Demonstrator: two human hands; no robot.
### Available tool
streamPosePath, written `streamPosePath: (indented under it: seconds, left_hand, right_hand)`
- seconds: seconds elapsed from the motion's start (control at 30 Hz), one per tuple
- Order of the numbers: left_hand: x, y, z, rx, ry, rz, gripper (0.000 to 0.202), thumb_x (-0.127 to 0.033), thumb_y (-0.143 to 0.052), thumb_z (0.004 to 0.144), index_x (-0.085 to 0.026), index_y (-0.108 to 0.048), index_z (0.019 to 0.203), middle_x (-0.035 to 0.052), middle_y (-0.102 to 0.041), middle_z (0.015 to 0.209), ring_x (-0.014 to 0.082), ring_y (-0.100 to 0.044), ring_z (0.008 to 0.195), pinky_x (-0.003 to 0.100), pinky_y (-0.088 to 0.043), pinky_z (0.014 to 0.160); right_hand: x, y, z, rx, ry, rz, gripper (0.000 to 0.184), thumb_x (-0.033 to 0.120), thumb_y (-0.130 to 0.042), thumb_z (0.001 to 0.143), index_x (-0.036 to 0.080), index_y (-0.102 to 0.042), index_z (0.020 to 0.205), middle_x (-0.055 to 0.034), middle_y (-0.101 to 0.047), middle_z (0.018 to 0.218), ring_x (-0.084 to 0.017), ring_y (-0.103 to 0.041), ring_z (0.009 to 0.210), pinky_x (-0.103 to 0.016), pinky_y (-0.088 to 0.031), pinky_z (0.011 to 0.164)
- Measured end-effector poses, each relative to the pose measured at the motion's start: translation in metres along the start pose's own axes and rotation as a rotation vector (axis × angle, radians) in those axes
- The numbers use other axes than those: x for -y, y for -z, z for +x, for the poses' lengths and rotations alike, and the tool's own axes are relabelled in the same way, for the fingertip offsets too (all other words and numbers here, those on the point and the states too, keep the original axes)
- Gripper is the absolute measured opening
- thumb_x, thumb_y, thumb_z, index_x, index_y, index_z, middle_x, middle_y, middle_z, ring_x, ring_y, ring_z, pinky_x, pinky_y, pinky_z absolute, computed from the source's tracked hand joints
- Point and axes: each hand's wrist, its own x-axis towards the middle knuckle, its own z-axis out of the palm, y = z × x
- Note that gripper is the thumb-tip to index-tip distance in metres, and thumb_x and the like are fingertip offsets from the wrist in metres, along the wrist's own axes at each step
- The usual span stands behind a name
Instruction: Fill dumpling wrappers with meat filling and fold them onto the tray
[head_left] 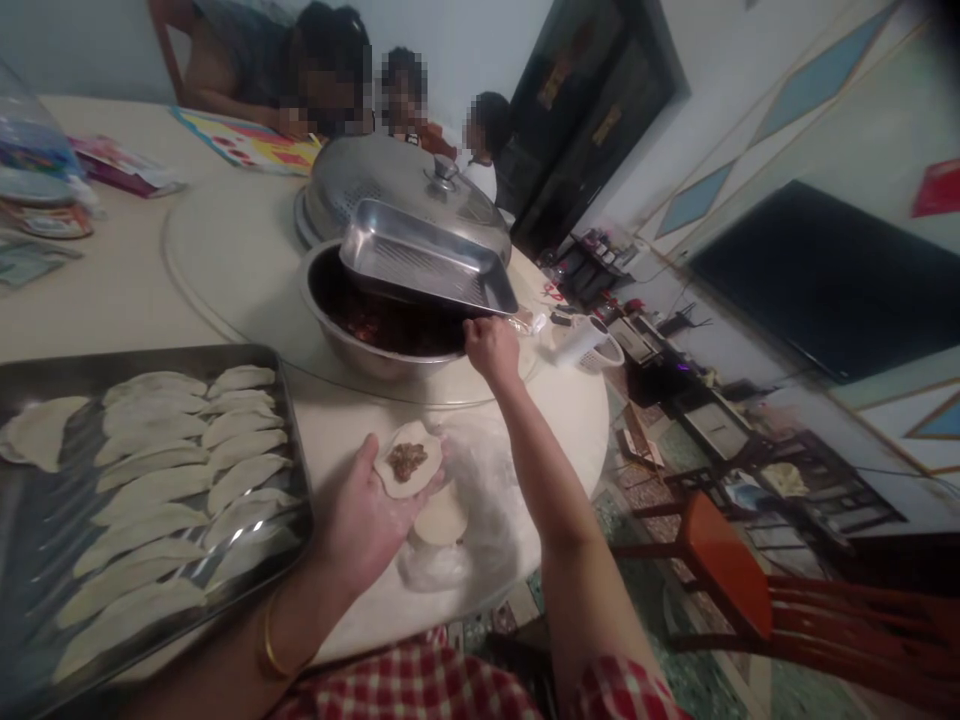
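Observation:
My left hand (360, 520) is cupped palm up and holds a round dough wrapper (409, 460) with a dab of brown filling in its middle. My right hand (489, 345) is closed at the near rim of a steel bowl (352, 345) of dark filling; what it grips is hidden. A rectangular steel pan (424, 262) lies tilted across the top of the bowl. Below my left hand, more dough rounds (441, 520) lie on a floured plastic sheet (487, 510).
A metal tray (296, 440) of several folded dumplings sits at the left. A domed steel lid (390, 175) stands behind the bowl on the round table (112, 290). Three people sit at the far side. A white cup (581, 345) is right of the bowl; a wooden chair (720, 570) stands right.

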Motion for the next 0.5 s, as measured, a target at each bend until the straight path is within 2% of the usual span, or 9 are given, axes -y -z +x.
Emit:
streamPosePath:
  seconds: [0.1, 0.17, 0.27, 0.33, 0.4, 0.5]
  left_hand:
    - [0.0, 0.002, 0.0, 0.02, 0.009, 0.001, 0.055, -0.037, -0.034, 0.099, 0.0, -0.042, 0.139, 0.0257, -0.069, 0.114, 0.0317, -0.07, 0.102, 0.041, -0.059, 0.079]
    - [0.0, 0.004, 0.0, 0.054, 0.026, 0.014, 0.056, -0.038, -0.036, 0.098, 0.0, -0.042, 0.139, 0.0262, -0.068, 0.116, 0.0326, -0.069, 0.104, 0.042, -0.058, 0.081]
    - [0.001, 0.006, 0.0, 0.097, 0.043, 0.055, 0.057, -0.039, -0.037, 0.098, -0.003, -0.04, 0.141, 0.0258, -0.067, 0.118, 0.0332, -0.068, 0.107, 0.046, -0.057, 0.085]
    - [0.001, 0.006, -0.001, 0.117, 0.048, 0.087, 0.058, -0.04, -0.036, 0.098, -0.003, -0.039, 0.143, 0.0253, -0.068, 0.117, 0.0328, -0.068, 0.106, 0.045, -0.057, 0.083]
    - [0.001, 0.005, -0.002, 0.149, 0.077, 0.13, 0.059, -0.041, -0.035, 0.098, -0.003, -0.039, 0.143, 0.0247, -0.069, 0.114, 0.0323, -0.069, 0.103, 0.043, -0.058, 0.081]
    - [0.005, 0.002, -0.007, 0.214, 0.16, 0.208, 0.062, -0.044, -0.032, 0.098, -0.003, -0.039, 0.144, 0.0242, -0.07, 0.112, 0.0324, -0.07, 0.101, 0.045, -0.057, 0.085]
  right_hand:
    - [-0.008, 0.006, -0.006, -0.019, -0.024, 0.027, 0.035, 0.035, -0.045, 0.095, 0.018, -0.074, 0.089, -0.0105, -0.069, 0.087, -0.023, -0.061, 0.09, -0.034, -0.044, 0.08]
    - [-0.016, 0.013, -0.02, -0.079, -0.039, 0.142, 0.033, 0.037, -0.046, 0.094, 0.019, -0.073, 0.098, -0.0092, -0.07, 0.089, -0.021, -0.06, 0.091, -0.034, -0.045, 0.083]
    - [-0.028, 0.028, -0.06, -0.208, -0.048, 0.434, 0.033, 0.04, -0.047, 0.093, 0.02, -0.073, 0.099, -0.0076, -0.07, 0.089, -0.018, -0.06, 0.084, -0.033, -0.047, 0.081]
    - [-0.032, 0.04, -0.096, -0.227, -0.06, 0.583, 0.032, 0.043, -0.05, 0.091, 0.023, -0.073, 0.097, -0.0055, -0.07, 0.087, -0.017, -0.06, 0.079, -0.032, -0.048, 0.078]
    - [-0.033, 0.049, -0.134, -0.16, -0.121, 0.711, 0.031, 0.045, -0.051, 0.09, 0.024, -0.073, 0.095, -0.0044, -0.071, 0.085, -0.016, -0.062, 0.08, -0.031, -0.048, 0.075]
    - [-0.03, 0.056, -0.181, 0.051, -0.236, 0.907, 0.035, 0.052, -0.054, 0.087, 0.024, -0.074, 0.089, -0.0035, -0.071, 0.082, -0.017, -0.064, 0.081, -0.031, -0.048, 0.076]
